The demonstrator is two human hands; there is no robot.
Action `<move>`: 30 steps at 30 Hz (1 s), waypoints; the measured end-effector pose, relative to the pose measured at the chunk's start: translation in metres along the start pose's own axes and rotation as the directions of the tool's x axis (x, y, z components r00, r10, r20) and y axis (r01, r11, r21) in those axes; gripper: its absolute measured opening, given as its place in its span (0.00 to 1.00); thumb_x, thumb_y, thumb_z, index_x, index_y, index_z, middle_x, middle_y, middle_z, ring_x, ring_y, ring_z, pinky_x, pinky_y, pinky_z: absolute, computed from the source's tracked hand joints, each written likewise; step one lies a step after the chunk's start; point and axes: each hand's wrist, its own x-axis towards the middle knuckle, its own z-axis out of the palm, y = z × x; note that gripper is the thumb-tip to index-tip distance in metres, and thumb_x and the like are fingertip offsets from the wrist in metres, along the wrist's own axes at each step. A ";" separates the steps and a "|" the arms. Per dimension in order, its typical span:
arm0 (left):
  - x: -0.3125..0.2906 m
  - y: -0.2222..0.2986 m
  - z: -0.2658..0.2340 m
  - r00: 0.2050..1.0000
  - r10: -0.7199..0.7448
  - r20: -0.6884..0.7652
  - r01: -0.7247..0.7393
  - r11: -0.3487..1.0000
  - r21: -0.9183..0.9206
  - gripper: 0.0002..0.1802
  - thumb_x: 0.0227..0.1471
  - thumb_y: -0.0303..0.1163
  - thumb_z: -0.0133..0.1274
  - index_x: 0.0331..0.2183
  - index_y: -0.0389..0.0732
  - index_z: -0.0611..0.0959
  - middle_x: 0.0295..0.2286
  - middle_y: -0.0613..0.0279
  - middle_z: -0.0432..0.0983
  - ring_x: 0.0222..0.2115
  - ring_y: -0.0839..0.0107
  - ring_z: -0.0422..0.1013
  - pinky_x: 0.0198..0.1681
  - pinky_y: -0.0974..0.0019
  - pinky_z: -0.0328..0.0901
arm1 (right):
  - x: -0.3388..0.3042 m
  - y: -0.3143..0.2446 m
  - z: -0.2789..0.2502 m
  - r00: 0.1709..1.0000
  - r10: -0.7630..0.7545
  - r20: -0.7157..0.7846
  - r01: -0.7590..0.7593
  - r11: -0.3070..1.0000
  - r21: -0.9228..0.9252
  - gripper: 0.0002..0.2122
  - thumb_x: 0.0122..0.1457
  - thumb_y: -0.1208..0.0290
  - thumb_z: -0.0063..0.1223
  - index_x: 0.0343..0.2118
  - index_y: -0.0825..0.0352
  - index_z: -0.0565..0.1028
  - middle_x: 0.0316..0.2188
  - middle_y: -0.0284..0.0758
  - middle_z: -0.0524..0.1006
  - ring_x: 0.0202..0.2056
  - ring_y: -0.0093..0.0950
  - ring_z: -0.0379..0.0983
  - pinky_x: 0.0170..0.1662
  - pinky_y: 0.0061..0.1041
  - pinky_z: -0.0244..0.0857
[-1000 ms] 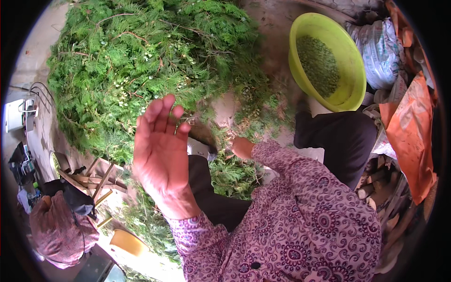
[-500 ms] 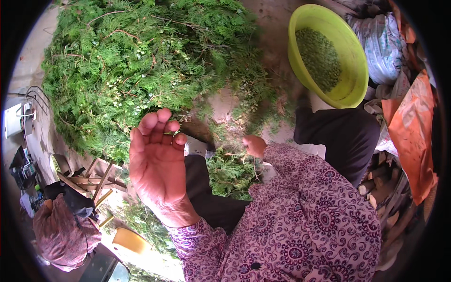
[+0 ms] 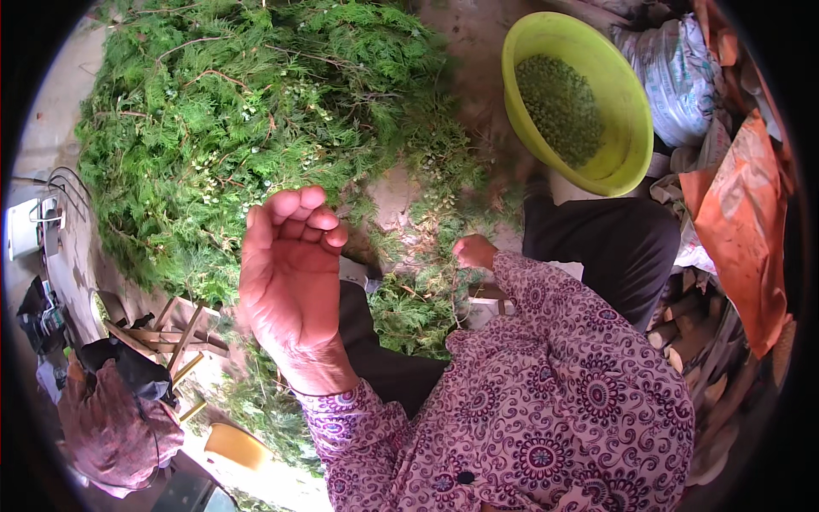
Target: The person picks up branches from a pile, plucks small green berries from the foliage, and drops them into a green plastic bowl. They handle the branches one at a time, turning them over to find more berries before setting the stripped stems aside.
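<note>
My left hand (image 3: 294, 277) is raised in the middle, palm up, with fingers loosely bent and nothing visible in the palm. Behind it spreads a large heap of cut evergreen branches (image 3: 230, 119), with small pale cones among the scaly leaves. My right hand (image 3: 475, 252) is smaller and lower, its fingers closed round a thin evergreen sprig (image 3: 458, 294) that hangs beside my sleeve. The fingertips there are partly hidden. More loose green foliage (image 3: 414, 316) lies between my legs.
A yellow-green basin (image 3: 627, 128) holding many small green cones stands far right. Beside it are a white sack (image 3: 674, 81), an orange sack (image 3: 738, 239) and firewood (image 3: 695, 328). At left are a wooden frame (image 3: 175, 337), another person (image 3: 119, 427) and a yellow container (image 3: 235, 445).
The view has shifted slightly, so the basin sits further left. My left hand stays raised with bent fingers. My right hand has moved a little to the right.
</note>
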 end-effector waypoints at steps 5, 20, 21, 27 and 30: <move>-0.001 0.001 0.000 1.000 0.003 -0.024 -0.003 1.000 0.002 0.16 0.54 0.39 0.41 0.33 0.35 0.74 0.32 0.53 0.72 0.29 0.68 0.66 0.33 0.66 0.58 | 0.022 0.020 -0.017 0.997 -0.020 -0.080 -0.016 0.905 -0.426 0.13 0.47 0.77 0.46 0.37 0.69 0.72 0.24 0.42 0.75 0.27 0.30 0.72 0.29 0.28 0.66; 0.005 -0.008 0.009 1.000 -0.022 -0.021 0.022 1.000 0.014 0.18 0.54 0.40 0.40 0.32 0.34 0.74 0.31 0.53 0.72 0.28 0.68 0.65 0.32 0.66 0.58 | -0.026 0.007 0.112 0.695 -0.179 0.696 0.331 0.940 -0.088 0.18 0.49 0.79 0.43 0.45 0.68 0.67 0.30 0.40 0.74 0.23 0.23 0.70 0.31 0.26 0.67; 0.006 -0.008 0.004 0.999 -0.023 -0.026 0.024 0.999 0.028 0.18 0.54 0.40 0.40 0.32 0.34 0.74 0.31 0.53 0.72 0.28 0.68 0.65 0.32 0.66 0.58 | -0.022 -0.006 0.093 0.840 -0.144 0.523 0.310 0.919 -0.245 0.12 0.51 0.77 0.45 0.39 0.68 0.70 0.29 0.38 0.74 0.23 0.24 0.71 0.30 0.26 0.68; 0.000 -0.005 0.004 0.999 -0.004 -0.038 0.006 0.999 0.045 0.18 0.54 0.40 0.39 0.31 0.34 0.74 0.31 0.53 0.72 0.28 0.69 0.65 0.31 0.67 0.57 | 0.018 -0.002 -0.017 0.957 -0.172 -0.235 0.075 0.925 -0.372 0.07 0.45 0.73 0.49 0.28 0.67 0.75 0.26 0.40 0.75 0.28 0.34 0.70 0.36 0.33 0.64; 0.001 -0.008 0.004 0.999 -0.002 -0.047 0.005 0.999 0.046 0.18 0.55 0.40 0.39 0.31 0.34 0.74 0.31 0.53 0.72 0.28 0.69 0.65 0.31 0.67 0.58 | 0.041 0.027 -0.028 0.895 -0.256 -0.365 0.103 0.915 -0.390 0.09 0.45 0.72 0.50 0.31 0.67 0.75 0.26 0.42 0.74 0.29 0.39 0.70 0.35 0.33 0.64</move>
